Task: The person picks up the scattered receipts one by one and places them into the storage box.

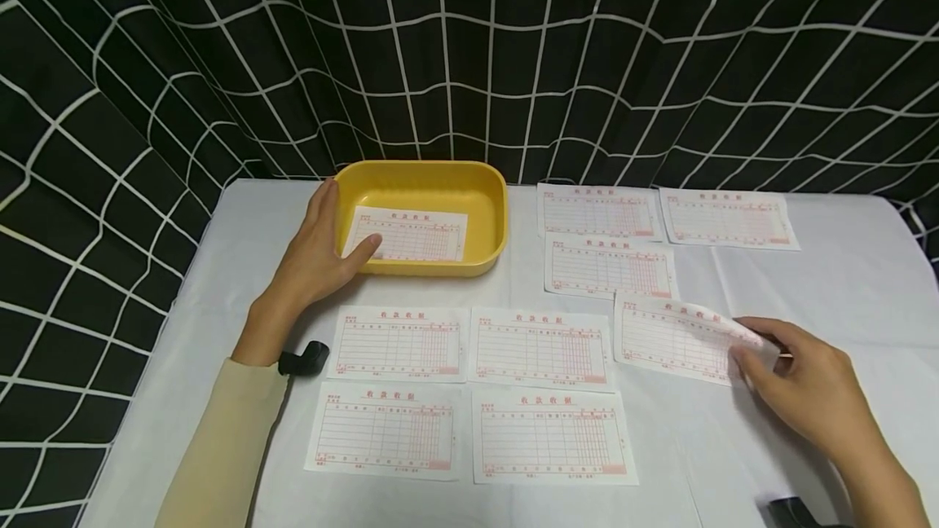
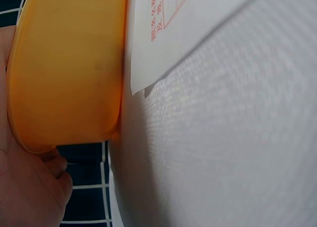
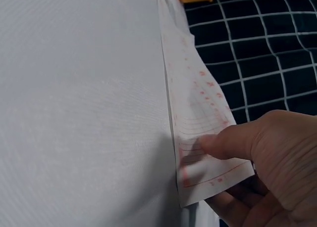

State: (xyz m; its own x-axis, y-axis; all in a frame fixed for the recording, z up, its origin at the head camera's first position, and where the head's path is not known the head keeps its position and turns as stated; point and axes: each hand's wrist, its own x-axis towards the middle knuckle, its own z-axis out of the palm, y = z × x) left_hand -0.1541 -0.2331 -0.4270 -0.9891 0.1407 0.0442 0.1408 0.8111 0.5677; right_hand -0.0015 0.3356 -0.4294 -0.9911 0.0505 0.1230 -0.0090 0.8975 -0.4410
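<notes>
Grip: right hand (image 1: 816, 377), pinching slip (image 1: 671, 339) by 3-o'clock end; lifting step, seemingly; next, raise clear. Left hand (image 1: 311, 255), grasping tray (image 1: 486, 222).

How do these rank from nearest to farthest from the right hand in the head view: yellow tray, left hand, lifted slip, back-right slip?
1. Lifted slip: pinched at its right end by the right hand.
2. Back-right slip: lying beyond the right hand.
3. Yellow tray: well to the left, toward the back.
4. Left hand: farthest, at the tray's left end.
</notes>
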